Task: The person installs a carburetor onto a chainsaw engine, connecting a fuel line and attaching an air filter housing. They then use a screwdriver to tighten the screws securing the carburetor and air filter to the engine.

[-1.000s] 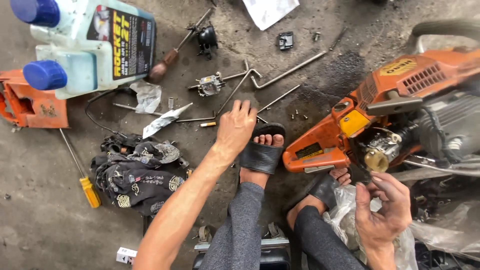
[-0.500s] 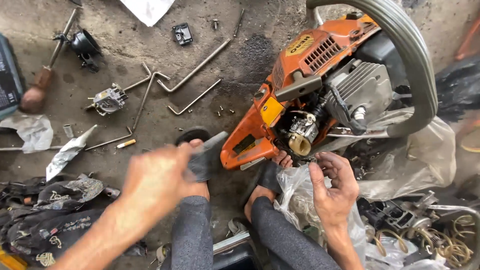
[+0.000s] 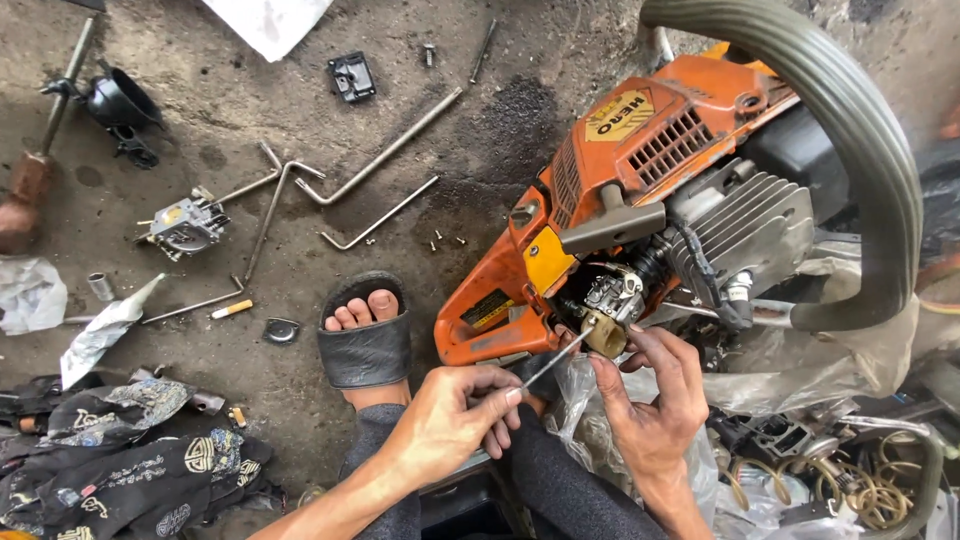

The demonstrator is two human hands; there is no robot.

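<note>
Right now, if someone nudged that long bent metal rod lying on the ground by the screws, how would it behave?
The long bent metal rod looks like solid steel, so probably stiff, not floppy. Its hooked end lies flat on the gritty concrete floor, so it would likely scrape and pivot rather than roll. A push could scatter the small screws nearby.

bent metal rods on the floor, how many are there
4 that show, all left of the chainsaw: a long one nearest it, a short one below, and two crossing by the loose carburetor. Clutter may hide more.
</note>
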